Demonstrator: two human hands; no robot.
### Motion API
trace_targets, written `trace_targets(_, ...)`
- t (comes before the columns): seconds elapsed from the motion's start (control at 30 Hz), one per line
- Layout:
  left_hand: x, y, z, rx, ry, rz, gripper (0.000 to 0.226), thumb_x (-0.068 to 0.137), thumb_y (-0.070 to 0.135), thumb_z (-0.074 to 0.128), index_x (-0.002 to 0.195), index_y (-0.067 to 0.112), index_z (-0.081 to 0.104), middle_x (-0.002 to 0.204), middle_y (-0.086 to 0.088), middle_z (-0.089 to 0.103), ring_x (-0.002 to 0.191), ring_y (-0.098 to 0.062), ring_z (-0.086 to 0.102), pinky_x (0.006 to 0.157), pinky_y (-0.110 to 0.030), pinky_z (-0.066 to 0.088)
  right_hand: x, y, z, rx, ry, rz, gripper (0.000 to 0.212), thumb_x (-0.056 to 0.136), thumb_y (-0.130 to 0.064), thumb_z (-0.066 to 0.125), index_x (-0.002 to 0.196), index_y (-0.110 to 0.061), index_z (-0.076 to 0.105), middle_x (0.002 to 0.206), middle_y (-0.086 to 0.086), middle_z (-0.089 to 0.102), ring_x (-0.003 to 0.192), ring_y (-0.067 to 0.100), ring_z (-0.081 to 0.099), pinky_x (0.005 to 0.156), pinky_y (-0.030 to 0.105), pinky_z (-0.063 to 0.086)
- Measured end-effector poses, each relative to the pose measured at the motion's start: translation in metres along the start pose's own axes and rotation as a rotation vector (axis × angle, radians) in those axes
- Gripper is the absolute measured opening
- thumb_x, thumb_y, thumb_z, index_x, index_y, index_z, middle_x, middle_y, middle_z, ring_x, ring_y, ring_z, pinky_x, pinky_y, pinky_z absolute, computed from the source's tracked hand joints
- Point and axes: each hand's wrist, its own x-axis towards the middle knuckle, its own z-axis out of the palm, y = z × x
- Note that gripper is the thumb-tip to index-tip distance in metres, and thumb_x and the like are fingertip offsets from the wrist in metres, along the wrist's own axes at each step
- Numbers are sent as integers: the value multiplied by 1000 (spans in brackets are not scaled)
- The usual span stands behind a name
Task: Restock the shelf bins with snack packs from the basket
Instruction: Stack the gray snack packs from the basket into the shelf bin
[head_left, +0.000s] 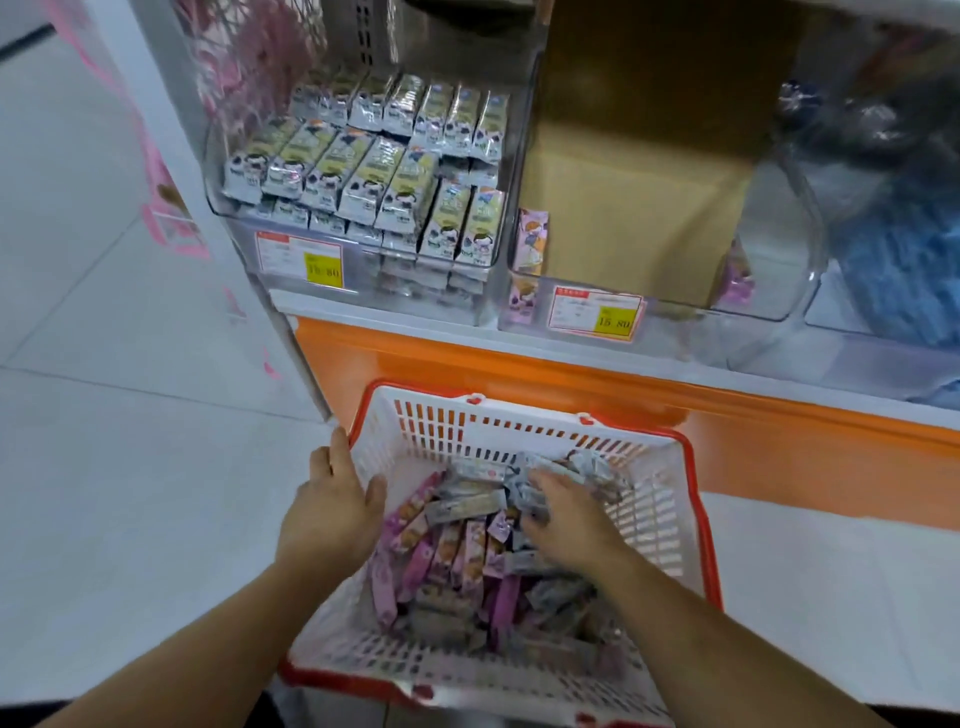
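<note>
A white basket with a red rim (670, 519) stands on the floor below the shelf, filled with several purple and grey snack packs (467, 561). My left hand (332, 504) rests on the basket's left rim with straight fingers. Inside the basket, my right hand (566, 512) lies on the grey packs, its fingers curled over them. Above, a clear left bin (223, 208) holds rows of grey-green packs (374, 166). The clear middle bin (519, 317) holds a cardboard box (639, 208) and a few purple packs (530, 244) at its edges.
An orange shelf front (571, 374) runs just behind the basket. Price tags (595, 312) hang on the bin fronts. A third bin at the right holds blue packs (904, 260). White tiled floor (130, 467) spreads to the left, beside a white and pink stand.
</note>
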Motion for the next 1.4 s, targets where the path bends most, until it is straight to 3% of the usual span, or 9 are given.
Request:
trace_targets(0.17,0,3,4,13,61,-12,68,103,49,44,157,21,14,150,-9,42,114,-37,63,83,-50,58,13,7,27,-50,78,27,72,95,-43,73,158,-28,42,161,-4,44,151,26,35,123,46,35)
trace_targets(0.37,1,2,6,24,72,-18,65,103,50,45,155,23,17,150,-5,43,117,-33,63,83,-48,59,17,7,35,-121,178,26,43,89,-30,78,131,-30,67,128,-8,62,127,24,50,104,40,46)
trace_targets(0.53,1,1,5,16,53,-27,64,103,48,45,154,23,17,149,-5,41,122,-33,59,86,-49,58,8,4,27,-52,245,-7,14,90,-25,80,102,-29,74,104,-13,55,108,17,53,89,35,46)
trace_targets(0.73,-1,3,-10,-48,-46,-73,71,104,51,43,160,21,11,162,-12,22,142,-40,38,109,-57,43,-16,-47,-40,116,140,-139,25,94,-38,76,116,-29,71,109,-15,56,100,6,58,93,32,53)
trace_targets(0.83,-5,14,-35,-24,50,-58,64,104,50,43,157,17,26,159,-16,30,142,-38,38,113,-54,39,-40,-87,-93,125,151,-268,29,93,-39,79,118,-27,70,105,-16,55,95,3,57,86,26,49)
trace_targets(0.97,-13,70,-103,-457,-173,-69,54,107,56,34,136,13,50,116,-15,70,91,-28,72,76,-37,54,-88,-125,-164,201,247,-455,21,92,-33,81,106,-32,66,106,-16,54,88,6,59,77,20,46)
trace_targets(1.03,-27,99,-144,-722,-354,-85,57,103,65,38,131,17,53,95,-15,77,72,-30,72,62,-33,54,-111,-133,-189,238,339,-527,24,88,-27,85,100,-33,64,105,-15,54,85,11,60,74,21,48)
trace_targets(1.2,-68,133,-208,-1110,-639,150,46,96,42,64,134,17,57,115,-21,75,101,-38,75,83,-47,63,-151,-136,-206,242,521,-711,33,85,-11,85,101,-30,63,109,-14,54,91,15,61,72,31,54)
trace_targets(1.4,-72,132,-217,-1133,-503,249,65,78,4,82,136,26,60,112,-20,69,98,-28,75,77,-32,62,-150,-143,-197,163,525,-798,28,88,-3,69,108,-21,62,115,-13,50,92,15,59,70,44,54)
